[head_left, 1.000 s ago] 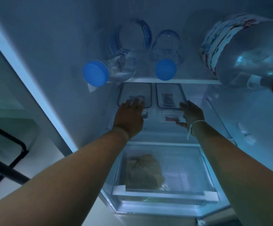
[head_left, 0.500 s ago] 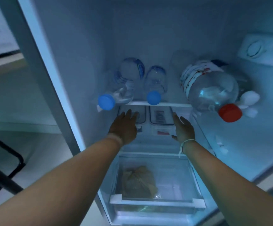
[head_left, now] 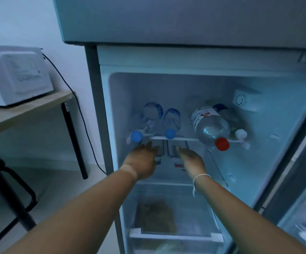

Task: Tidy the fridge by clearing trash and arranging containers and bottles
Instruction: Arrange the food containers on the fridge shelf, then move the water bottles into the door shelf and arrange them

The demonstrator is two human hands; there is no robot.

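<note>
The fridge stands open before me. On its upper shelf (head_left: 183, 138) lie two clear bottles with blue caps (head_left: 149, 121) (head_left: 170, 123) on the left, a large bottle with a red cap (head_left: 210, 125) on the right, and a white-capped bottle (head_left: 239, 132) behind it. Below the shelf sit two clear lidded containers (head_left: 160, 149) (head_left: 172, 150), side by side and partly hidden by my hands. My left hand (head_left: 144, 160) and my right hand (head_left: 191, 160) hover just in front of them, fingers spread and holding nothing. A brown bag (head_left: 156, 215) lies in the bottom drawer.
A white microwave (head_left: 14, 74) sits on a wooden table (head_left: 29, 107) left of the fridge, its black cord hanging down the wall. A dark stool frame (head_left: 7, 189) stands at lower left. The fridge door (head_left: 302, 180) is swung open at the right.
The view has pulled back and up, now showing the whole fridge front and the microwave. Both hands have drawn back from the two containers, off their lids.
</note>
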